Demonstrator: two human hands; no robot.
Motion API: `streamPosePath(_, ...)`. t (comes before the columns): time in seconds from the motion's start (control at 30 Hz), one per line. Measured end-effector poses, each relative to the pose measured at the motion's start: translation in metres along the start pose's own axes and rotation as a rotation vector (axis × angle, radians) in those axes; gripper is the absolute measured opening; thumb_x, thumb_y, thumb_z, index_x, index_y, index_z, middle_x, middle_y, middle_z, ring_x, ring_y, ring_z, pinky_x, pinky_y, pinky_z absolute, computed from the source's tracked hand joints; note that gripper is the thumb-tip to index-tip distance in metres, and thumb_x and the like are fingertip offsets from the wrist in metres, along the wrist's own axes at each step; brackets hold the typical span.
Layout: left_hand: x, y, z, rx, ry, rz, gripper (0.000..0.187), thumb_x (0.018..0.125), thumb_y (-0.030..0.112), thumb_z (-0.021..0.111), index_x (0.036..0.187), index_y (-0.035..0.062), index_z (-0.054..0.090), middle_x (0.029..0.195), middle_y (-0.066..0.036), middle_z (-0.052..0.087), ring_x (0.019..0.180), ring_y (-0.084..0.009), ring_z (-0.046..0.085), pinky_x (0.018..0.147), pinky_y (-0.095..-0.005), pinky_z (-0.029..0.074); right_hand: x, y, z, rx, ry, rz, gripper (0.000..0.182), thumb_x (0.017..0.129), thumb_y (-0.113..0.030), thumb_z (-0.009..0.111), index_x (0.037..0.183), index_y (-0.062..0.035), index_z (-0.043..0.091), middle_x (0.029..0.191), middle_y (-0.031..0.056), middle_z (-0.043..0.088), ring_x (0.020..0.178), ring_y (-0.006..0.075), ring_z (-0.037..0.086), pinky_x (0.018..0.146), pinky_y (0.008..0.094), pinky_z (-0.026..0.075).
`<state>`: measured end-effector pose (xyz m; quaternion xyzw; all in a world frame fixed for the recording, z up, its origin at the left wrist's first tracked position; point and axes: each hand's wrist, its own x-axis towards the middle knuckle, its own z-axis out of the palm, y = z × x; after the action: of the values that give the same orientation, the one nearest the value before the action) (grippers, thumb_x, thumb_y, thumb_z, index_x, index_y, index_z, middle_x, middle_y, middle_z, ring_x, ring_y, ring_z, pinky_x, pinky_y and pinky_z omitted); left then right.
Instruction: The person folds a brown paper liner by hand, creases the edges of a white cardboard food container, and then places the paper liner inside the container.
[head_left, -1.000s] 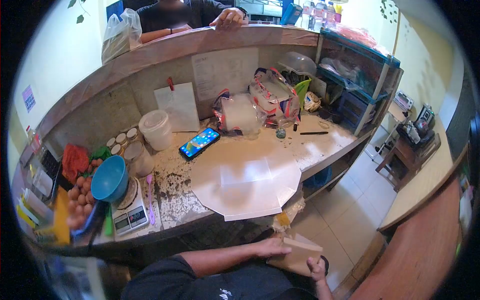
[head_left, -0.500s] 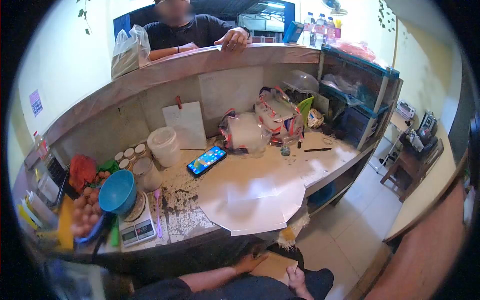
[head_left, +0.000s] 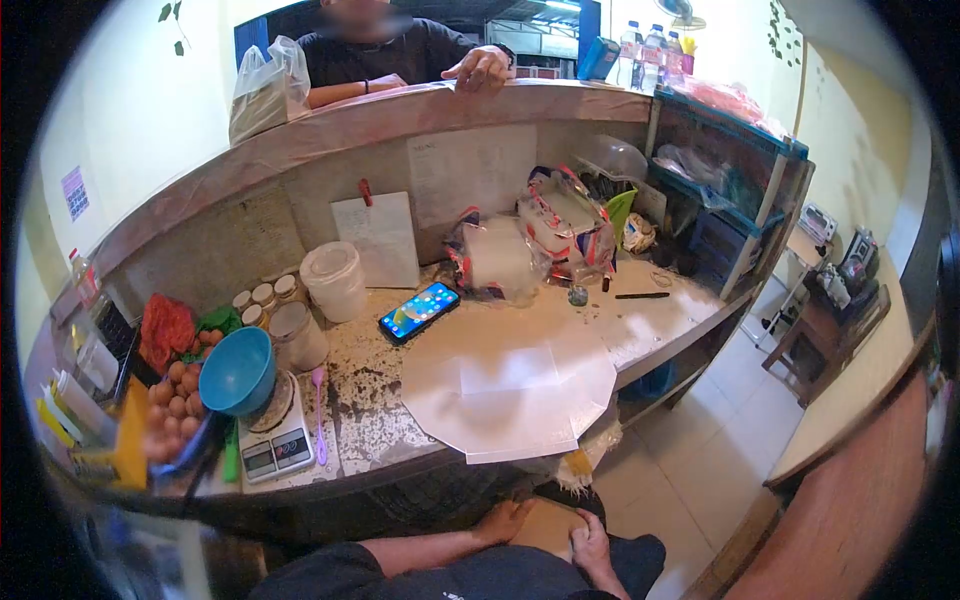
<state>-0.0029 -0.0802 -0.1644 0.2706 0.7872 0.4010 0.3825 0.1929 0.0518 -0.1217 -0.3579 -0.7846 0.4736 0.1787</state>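
Observation:
Low in the view, over my lap, a flat brown piece that looks like cardboard (head_left: 545, 528) is held between my two hands. My left hand (head_left: 505, 522) grips its left side, with some fingertips in shadow. On the opposite edge, my right hand (head_left: 592, 545) is closed with the thumb on top. Just beyond them, an unfolded pale card sheet with crease lines (head_left: 500, 405) lies on the counter, its near edge overhanging. A phone with a lit screen (head_left: 420, 312) rests behind that sheet.
To the left stand a blue bowl (head_left: 237, 372) on a kitchen scale (head_left: 278, 452), eggs (head_left: 178, 405), and a white tub (head_left: 333, 283). Plastic-wrapped packs (head_left: 495, 258) sit at the back. Across the raised ledge (head_left: 400, 108) a person (head_left: 390, 60) leans beside a plastic bag (head_left: 270, 92).
My right hand has moved slightly up along the brown piece's edge, and its thumb now lies over it. The whole view has shifted a little. The person's hand stays on the ledge.

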Motion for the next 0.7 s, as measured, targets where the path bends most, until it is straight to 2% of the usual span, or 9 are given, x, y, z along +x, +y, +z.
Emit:
streamPosePath(0.03,-0.012,0.017,-0.008,-0.002,-0.006,0.117,0.063,0.100,0.055,0.043,0.117,-0.0016,0.065,0.108,-0.028,0.067,0.106,-0.0410,0.064,0.094,-0.0447,0.048,0.000,-0.005,-0.002,-0.001,0.001,-0.005,0.047,0.089,-0.025,0.065,0.131,-0.0053,0.056,0.117,0.0234,0.063,0.111,0.0365,0.061,0.097,0.0412,0.047)
streamPosePath(0.07,-0.024,0.033,-0.015,-0.003,-0.014,0.233,0.059,0.101,0.051,0.043,0.121,-0.0002,0.063,0.113,-0.027,0.066,0.109,-0.0405,0.063,0.097,-0.0442,0.046,-0.003,-0.014,-0.003,-0.038,0.046,-0.054,0.038,0.088,-0.026,0.066,0.119,-0.0039,0.061,0.109,0.0230,0.064,0.103,0.0379,0.062,0.091,0.0427,0.049)
streamPosePath(0.1,-0.033,0.044,-0.019,-0.001,-0.015,0.232,0.059,0.101,0.051,0.043,0.121,-0.0002,0.063,0.113,-0.027,0.066,0.109,-0.0405,0.063,0.097,-0.0442,0.046,-0.005,-0.019,-0.004,-0.075,0.090,-0.098,0.031,0.087,-0.027,0.067,0.107,-0.0024,0.067,0.100,0.0227,0.066,0.096,0.0393,0.063,0.086,0.0442,0.051)
streamPosePath(0.2,-0.042,0.052,-0.016,0.019,0.111,0.307,0.047,0.104,0.041,0.044,0.125,0.0031,0.061,0.121,-0.023,0.064,0.116,-0.0370,0.060,0.100,-0.0421,0.044,-0.007,-0.010,0.003,-0.107,0.164,-0.190,0.027,0.085,-0.027,0.071,0.096,-0.0023,0.068,0.090,0.0200,0.066,0.088,0.0382,0.064,0.079,0.0442,0.052)
streamPosePath(0.27,-0.030,0.034,-0.008,-0.102,0.059,0.416,0.040,0.103,0.035,0.047,0.126,0.0040,0.060,0.124,-0.021,0.063,0.117,-0.0329,0.059,0.100,-0.0398,0.045,-0.006,-0.005,0.008,-0.079,0.173,-0.141,0.027,0.084,-0.026,0.072,0.094,-0.0020,0.069,0.089,0.0200,0.067,0.087,0.0380,0.065,0.078,0.0439,0.052)
streamPosePath(0.43,-0.021,0.029,-0.006,-0.078,-0.003,0.384,0.038,0.103,0.033,0.047,0.123,0.0039,0.062,0.117,-0.018,0.066,0.110,-0.0282,0.063,0.096,-0.0370,0.047,-0.006,-0.003,0.006,-0.079,0.206,-0.111,0.027,0.083,-0.025,0.073,0.092,-0.0007,0.068,0.087,0.0204,0.066,0.085,0.0379,0.065,0.076,0.0435,0.052)
streamPosePath(0.5,-0.022,0.026,-0.003,-0.083,-0.019,0.346,0.038,0.103,0.034,0.047,0.123,0.0039,0.062,0.116,-0.017,0.066,0.108,-0.0267,0.063,0.094,-0.0364,0.048,-0.009,0.001,0.010,-0.053,0.241,-0.179,0.025,0.084,-0.025,0.072,0.092,-0.0014,0.070,0.087,0.0200,0.067,0.082,0.0351,0.067,0.075,0.0404,0.052)
streamPosePath(0.6,-0.023,0.032,-0.008,-0.031,-0.025,0.348,0.038,0.103,0.034,0.047,0.121,0.0038,0.063,0.114,-0.017,0.067,0.106,-0.0260,0.064,0.092,-0.0362,0.049,-0.010,-0.002,0.009,-0.021,0.200,-0.071,0.026,0.085,-0.026,0.072,0.092,-0.0013,0.070,0.087,0.0195,0.067,0.084,0.0328,0.067,0.076,0.0402,0.052)
streamPosePath(0.7,-0.023,0.036,-0.008,-0.024,-0.016,0.343,0.039,0.104,0.034,0.046,0.119,0.0029,0.063,0.113,-0.017,0.067,0.107,-0.0255,0.064,0.093,-0.0358,0.048,-0.010,0.000,0.008,-0.074,0.206,-0.114,0.027,0.085,-0.027,0.072,0.093,-0.0007,0.070,0.088,0.0192,0.068,0.086,0.0308,0.067,0.077,0.0397,0.052)
